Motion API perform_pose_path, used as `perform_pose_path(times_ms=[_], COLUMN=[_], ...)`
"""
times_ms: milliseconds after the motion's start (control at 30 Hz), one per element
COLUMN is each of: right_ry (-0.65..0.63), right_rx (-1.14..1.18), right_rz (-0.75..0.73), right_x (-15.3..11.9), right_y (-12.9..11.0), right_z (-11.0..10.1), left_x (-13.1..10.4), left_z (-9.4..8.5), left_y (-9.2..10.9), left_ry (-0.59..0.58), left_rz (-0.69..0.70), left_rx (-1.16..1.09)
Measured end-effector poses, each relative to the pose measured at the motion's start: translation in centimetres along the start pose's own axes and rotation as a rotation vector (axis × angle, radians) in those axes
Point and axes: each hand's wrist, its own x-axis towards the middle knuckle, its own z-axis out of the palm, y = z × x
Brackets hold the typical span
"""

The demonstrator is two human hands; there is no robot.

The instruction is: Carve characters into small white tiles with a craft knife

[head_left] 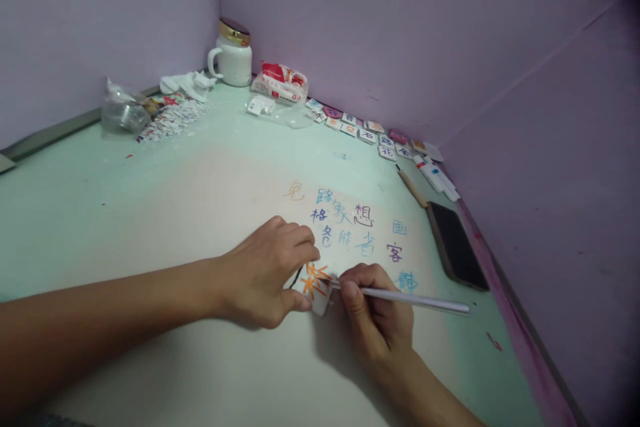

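A pale green tabletop [70,177] is marked near its middle with handwritten Chinese characters [363,215] in blue, purple and orange. In the far corner a white lidded mug [236,65] is placed upright, flanked by a red-and-white packet [280,85] and crumpled white tissue [189,85]. Shredded paper scraps [173,123] are heaped beside a clear plastic bag [123,112]. Along the far right edge, small character-marked tiles [367,137] are lined up, followed by white tubes [436,177], a wooden-handled tool [412,187] and a dark smartphone [457,245].
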Motion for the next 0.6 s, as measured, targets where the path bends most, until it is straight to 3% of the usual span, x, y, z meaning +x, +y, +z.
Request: perform_pose_path(times_ms=[167, 500, 600], right_ry=[-0.051, 0.033, 0.006], right_rx=[-0.04, 0.078, 0.071], right_rz=[-0.017, 0.09, 0.083], right_x=[0.33, -0.19, -0.08], right_y=[-0.15, 0.02, 0.0], right_z=[-0.11, -0.18, -0.1], left_x=[0.05, 0.01, -0.01], left_z=[-0.04, -0.08, -0.07], left_y=[0.04, 0.04, 0.06], left_ry=[-0.008, -0.006, -0.007], left_rz=[-0.002, 0.002, 0.001], left_rx=[0.003, -0.006, -0.01])
